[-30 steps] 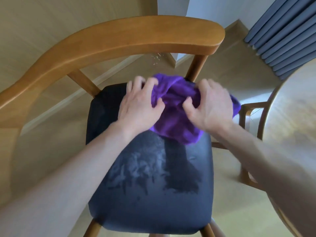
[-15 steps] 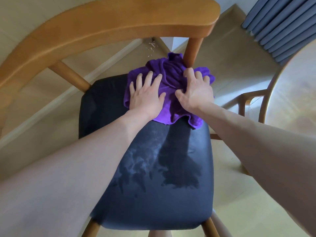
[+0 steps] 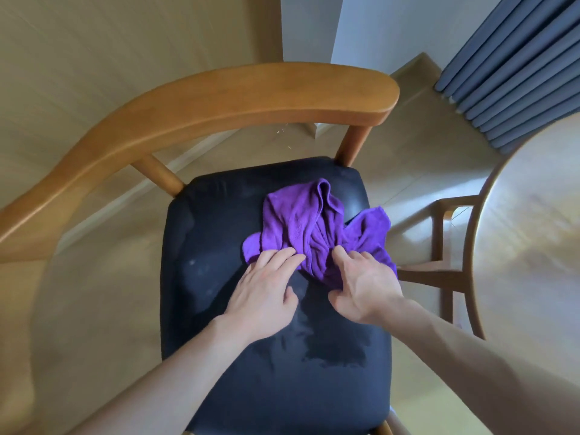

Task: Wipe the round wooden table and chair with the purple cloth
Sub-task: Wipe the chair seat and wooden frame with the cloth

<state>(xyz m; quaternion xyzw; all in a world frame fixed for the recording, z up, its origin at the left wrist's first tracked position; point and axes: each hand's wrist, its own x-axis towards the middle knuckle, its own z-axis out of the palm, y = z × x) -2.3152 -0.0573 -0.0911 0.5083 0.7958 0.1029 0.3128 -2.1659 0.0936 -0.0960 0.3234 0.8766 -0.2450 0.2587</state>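
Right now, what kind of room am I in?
Probably a dining corner of a home or rented flat: a curved-back wooden chair with a dark padded seat stands beside a round wooden table, with blue-grey pleated curtains hanging to a pale wood-look floor.

We see a soft, matt purple cloth (image 3: 309,229) with a fine terry nap, our chair's smooth satin-varnished wooden backrest (image 3: 226,98), its dark matt seat (image 3: 216,233) streaked with damp, a glossy round wooden table (image 3: 530,233)
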